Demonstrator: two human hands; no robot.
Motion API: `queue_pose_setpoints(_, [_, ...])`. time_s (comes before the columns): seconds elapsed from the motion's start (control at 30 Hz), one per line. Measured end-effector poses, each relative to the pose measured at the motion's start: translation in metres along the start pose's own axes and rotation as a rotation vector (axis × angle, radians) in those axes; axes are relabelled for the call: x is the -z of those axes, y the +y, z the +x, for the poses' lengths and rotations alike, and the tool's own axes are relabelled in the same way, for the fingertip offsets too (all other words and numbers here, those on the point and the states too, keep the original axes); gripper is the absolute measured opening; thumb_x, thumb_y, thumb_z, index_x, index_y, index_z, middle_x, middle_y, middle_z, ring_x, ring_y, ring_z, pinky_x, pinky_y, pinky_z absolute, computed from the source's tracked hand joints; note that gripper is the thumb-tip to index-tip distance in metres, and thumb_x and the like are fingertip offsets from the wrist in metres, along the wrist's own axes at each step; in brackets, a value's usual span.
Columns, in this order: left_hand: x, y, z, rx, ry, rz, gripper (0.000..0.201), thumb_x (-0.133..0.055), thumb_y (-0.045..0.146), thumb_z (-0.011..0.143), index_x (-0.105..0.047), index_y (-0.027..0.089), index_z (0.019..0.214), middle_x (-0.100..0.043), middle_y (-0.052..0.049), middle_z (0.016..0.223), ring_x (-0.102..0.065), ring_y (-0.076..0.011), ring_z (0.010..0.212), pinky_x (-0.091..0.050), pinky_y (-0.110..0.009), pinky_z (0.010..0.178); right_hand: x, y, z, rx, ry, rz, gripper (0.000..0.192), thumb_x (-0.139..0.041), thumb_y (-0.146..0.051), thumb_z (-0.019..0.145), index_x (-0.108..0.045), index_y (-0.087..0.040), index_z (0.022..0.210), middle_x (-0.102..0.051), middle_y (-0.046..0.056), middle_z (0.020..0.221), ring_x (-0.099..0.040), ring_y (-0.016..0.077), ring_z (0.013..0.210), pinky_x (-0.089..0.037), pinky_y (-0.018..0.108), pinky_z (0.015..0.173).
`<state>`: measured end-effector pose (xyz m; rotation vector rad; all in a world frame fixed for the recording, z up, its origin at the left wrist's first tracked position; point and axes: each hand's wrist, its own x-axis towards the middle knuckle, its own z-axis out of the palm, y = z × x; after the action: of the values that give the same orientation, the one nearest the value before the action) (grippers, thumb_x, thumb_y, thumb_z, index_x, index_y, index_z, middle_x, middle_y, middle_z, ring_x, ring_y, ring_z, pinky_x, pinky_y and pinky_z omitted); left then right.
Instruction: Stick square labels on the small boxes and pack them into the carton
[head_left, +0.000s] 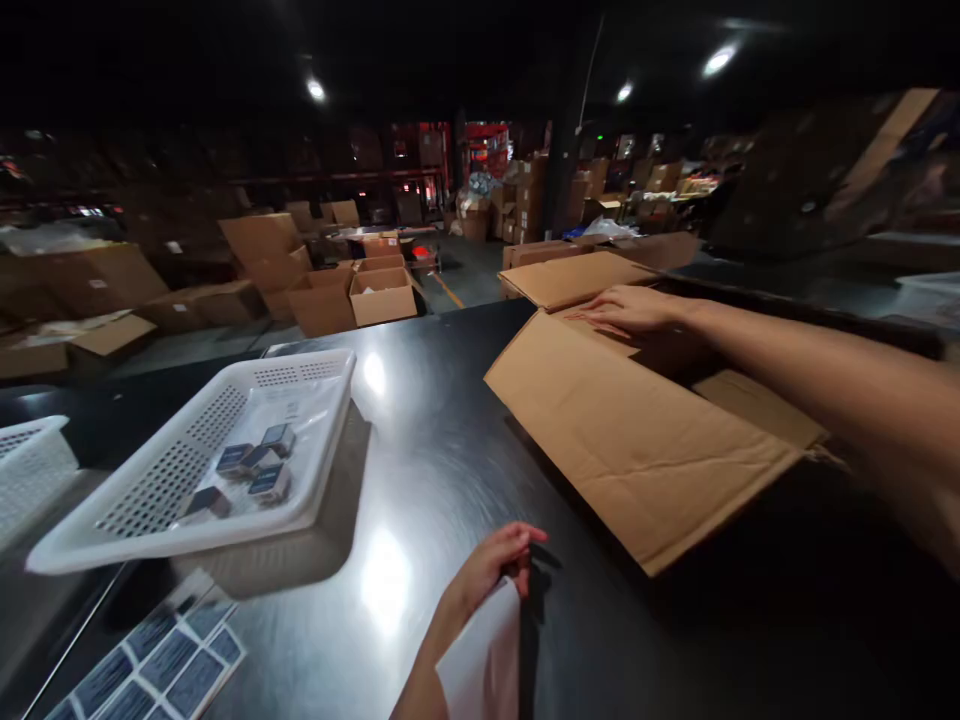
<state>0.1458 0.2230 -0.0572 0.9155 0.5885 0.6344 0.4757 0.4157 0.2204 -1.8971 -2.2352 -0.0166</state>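
Observation:
My right hand (pixel 630 308) reaches across an open cardboard box (pixel 637 430) on the right, palm down with its fingers stretched out at the box's far-side flaps. The near flap is folded outward, and the box's inside is mostly hidden by the flaps and my forearm. Low in the middle, over the metal table (pixel 427 430), my left hand (pixel 499 560) has its fingers curled and the index finger pointing right. A white sheet (pixel 487 650), paper or thin plastic, hangs from its grip beside the forearm.
To the left stands a white perforated basket (pixel 202 400) with several small dark-topped boxes (pixel 251 465) in it. A sheet of dark labels (pixel 169 660) lies at the front left. Another white basket (pixel 34 465) is at the far left. Open cartons (pixel 382 293) stand on the floor beyond the table.

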Motion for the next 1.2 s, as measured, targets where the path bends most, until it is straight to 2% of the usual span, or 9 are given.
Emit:
queue_pose_setpoints(0.07, [0.0, -0.003, 0.001, 0.0, 0.008, -0.012, 0.064, -0.077, 0.07, 0.076, -0.072, 0.013, 0.107, -0.05, 0.003, 0.044, -0.041, -0.0113, 0.039, -0.026, -0.024, 0.045, -0.002, -0.015, 0.018, 0.046, -0.083, -0.014, 0.03, -0.066, -0.039, 0.102, -0.071, -0.015, 0.119, -0.07, 0.011, 0.127, -0.066, 0.0258, 0.12, -0.05, 0.051, 0.111])
queue_pose_setpoints(0.2, [-0.001, -0.008, 0.0, -0.004, 0.031, -0.032, 0.063, -0.074, 0.072, 0.078, -0.071, 0.015, 0.106, -0.047, 0.005, 0.043, -0.037, -0.0101, 0.037, -0.024, -0.023, 0.043, -0.019, -0.037, 0.039, 0.047, -0.061, -0.048, 0.034, -0.063, -0.043, 0.104, -0.068, -0.016, 0.124, -0.066, 0.011, 0.134, -0.062, 0.0272, 0.127, -0.048, 0.054, 0.113])
queue_pose_setpoints(0.4, [0.0, -0.007, -0.004, 0.002, 0.064, -0.05, 0.064, -0.075, 0.074, 0.075, -0.073, 0.017, 0.105, -0.044, 0.005, 0.041, -0.033, -0.0105, 0.035, -0.021, -0.025, 0.041, -0.017, -0.038, 0.043, 0.008, -0.029, -0.023, 0.035, -0.065, -0.041, 0.103, -0.067, -0.015, 0.125, -0.065, 0.011, 0.132, -0.063, 0.0271, 0.123, -0.052, 0.052, 0.108])
queue_pose_setpoints(0.53, [0.003, -0.007, -0.003, 0.008, 0.074, -0.079, 0.062, -0.078, 0.071, 0.076, -0.074, 0.016, 0.105, -0.045, 0.005, 0.042, -0.035, -0.0097, 0.038, -0.023, -0.024, 0.042, 0.01, -0.02, 0.016, -0.004, -0.097, 0.035, 0.032, -0.073, -0.026, 0.097, -0.065, -0.013, 0.125, -0.067, 0.008, 0.124, -0.066, 0.0258, 0.115, -0.055, 0.048, 0.103])
queue_pose_setpoints(0.67, [0.002, -0.008, -0.006, 0.03, 0.064, -0.131, 0.053, -0.081, 0.062, 0.078, -0.075, 0.016, 0.104, -0.048, 0.004, 0.045, -0.037, -0.0097, 0.041, -0.024, -0.023, 0.045, 0.039, -0.007, -0.038, 0.048, -0.115, 0.05, 0.089, -0.088, 0.002, 0.057, -0.056, -0.008, 0.139, -0.063, 0.008, 0.134, -0.051, 0.0314, 0.138, -0.036, 0.046, 0.124])
queue_pose_setpoints(0.8, [-0.001, -0.011, -0.011, 0.032, 0.093, -0.168, 0.046, -0.08, 0.057, 0.082, -0.074, 0.018, 0.106, -0.049, 0.005, 0.049, -0.04, -0.0095, 0.045, -0.029, -0.023, 0.049, 0.06, -0.003, -0.078, 0.088, -0.057, 0.096, 0.095, -0.095, -0.015, 0.049, -0.058, -0.015, 0.136, -0.063, 0.004, 0.133, -0.044, 0.0332, 0.143, -0.024, 0.05, 0.13])
queue_pose_setpoints(0.97, [-0.002, -0.011, -0.011, 0.022, 0.109, -0.149, 0.055, -0.077, 0.067, 0.079, -0.072, 0.02, 0.106, -0.043, 0.006, 0.044, -0.037, -0.0119, 0.043, -0.031, -0.024, 0.046, 0.062, 0.01, -0.091, -0.25, -0.027, 0.155, 0.047, -0.086, -0.056, 0.069, -0.066, -0.022, 0.095, -0.068, 0.005, 0.11, -0.058, 0.0356, 0.122, -0.04, 0.06, 0.119])
queue_pose_setpoints(1.1, [0.001, -0.01, -0.007, 0.036, 0.107, -0.142, 0.06, -0.082, 0.067, 0.073, -0.071, 0.018, 0.107, -0.043, 0.007, 0.044, -0.039, -0.0118, 0.041, -0.032, -0.024, 0.045, 0.052, 0.014, -0.098, -0.382, -0.028, 0.178, 0.063, -0.091, -0.062, 0.059, -0.06, -0.021, 0.096, -0.064, 0.011, 0.121, -0.058, 0.043, 0.124, -0.045, 0.064, 0.114])
queue_pose_setpoints(1.2, [0.003, -0.007, -0.005, 0.044, 0.104, -0.142, 0.063, -0.082, 0.067, 0.072, -0.071, 0.017, 0.108, -0.043, 0.007, 0.044, -0.04, -0.0107, 0.041, -0.03, -0.023, 0.043, 0.054, 0.01, -0.113, -0.395, -0.025, 0.227, 0.081, -0.1, -0.052, 0.043, -0.063, -0.022, 0.108, -0.056, 0.013, 0.142, -0.049, 0.0464, 0.138, -0.035, 0.061, 0.124])
